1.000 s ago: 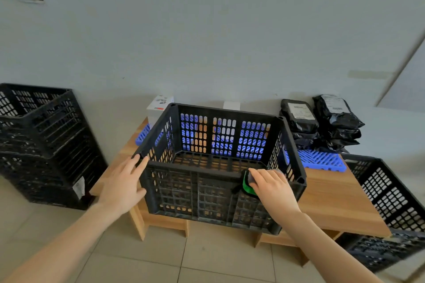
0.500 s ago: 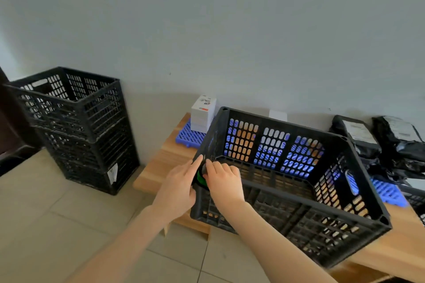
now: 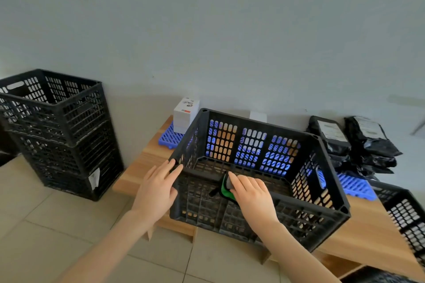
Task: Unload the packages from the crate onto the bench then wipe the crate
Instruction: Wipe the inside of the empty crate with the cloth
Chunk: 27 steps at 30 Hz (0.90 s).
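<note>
Crate is empty now and sits on the bench, right at the front edge, near the left end. The left hand lies flat with straight fingers on the crate's near left corner and steadies it. The right hand presses a green cloth onto the near rim with its fingers laid flat on top; the thumb is hidden.

Half a second ago the right hand and cloth were at the near left corner, touching the left hand. Now they have slid to the middle of the near rim. I think this means the wiping is under way, and the near rim is being rubbed from side to side. The other three rims and the inside may yet need a wipe.

Floor in front of the bench gives room to step. A strip of bare wood shows left of the crate, and more on the right. A stack of crates stands on the floor to the left, well apart. Behind the crate are a blue mat and a white box, so there is little room to push it back. The packages are piled at the back right corner by the wall
</note>
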Each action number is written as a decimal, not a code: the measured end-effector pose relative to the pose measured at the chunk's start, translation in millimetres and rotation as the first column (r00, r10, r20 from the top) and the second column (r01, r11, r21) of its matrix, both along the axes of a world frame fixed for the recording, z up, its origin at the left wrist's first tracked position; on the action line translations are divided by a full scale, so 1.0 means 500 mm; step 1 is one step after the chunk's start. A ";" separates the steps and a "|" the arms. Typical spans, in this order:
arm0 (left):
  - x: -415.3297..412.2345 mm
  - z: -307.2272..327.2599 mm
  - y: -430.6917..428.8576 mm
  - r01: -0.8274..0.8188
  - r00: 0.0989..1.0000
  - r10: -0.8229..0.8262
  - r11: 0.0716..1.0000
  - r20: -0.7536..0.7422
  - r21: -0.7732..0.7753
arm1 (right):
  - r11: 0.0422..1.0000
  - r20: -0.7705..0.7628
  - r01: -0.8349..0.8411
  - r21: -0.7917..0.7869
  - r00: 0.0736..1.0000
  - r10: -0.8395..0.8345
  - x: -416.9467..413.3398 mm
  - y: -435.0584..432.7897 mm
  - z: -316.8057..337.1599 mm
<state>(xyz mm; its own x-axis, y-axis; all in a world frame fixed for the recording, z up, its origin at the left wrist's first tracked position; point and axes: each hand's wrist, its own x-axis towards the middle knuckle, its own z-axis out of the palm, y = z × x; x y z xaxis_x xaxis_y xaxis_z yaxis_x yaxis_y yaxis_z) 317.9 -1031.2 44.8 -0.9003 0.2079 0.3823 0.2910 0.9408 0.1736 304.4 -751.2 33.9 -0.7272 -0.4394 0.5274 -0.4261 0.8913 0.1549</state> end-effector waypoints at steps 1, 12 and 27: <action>0.000 0.001 0.003 -0.017 1.000 0.017 1.000 0.004 0.006 | 1.000 -0.008 0.009 0.013 1.000 -0.009 0.009 0.039 0.000; 0.004 0.034 0.051 -0.178 0.972 0.162 0.980 0.168 0.085 | 0.982 0.005 0.190 0.005 0.982 -0.190 0.125 0.388 0.014; 0.020 0.065 0.031 -0.144 0.973 0.089 0.956 0.215 0.255 | 0.982 0.036 0.170 -0.081 0.985 -0.168 0.053 0.123 0.003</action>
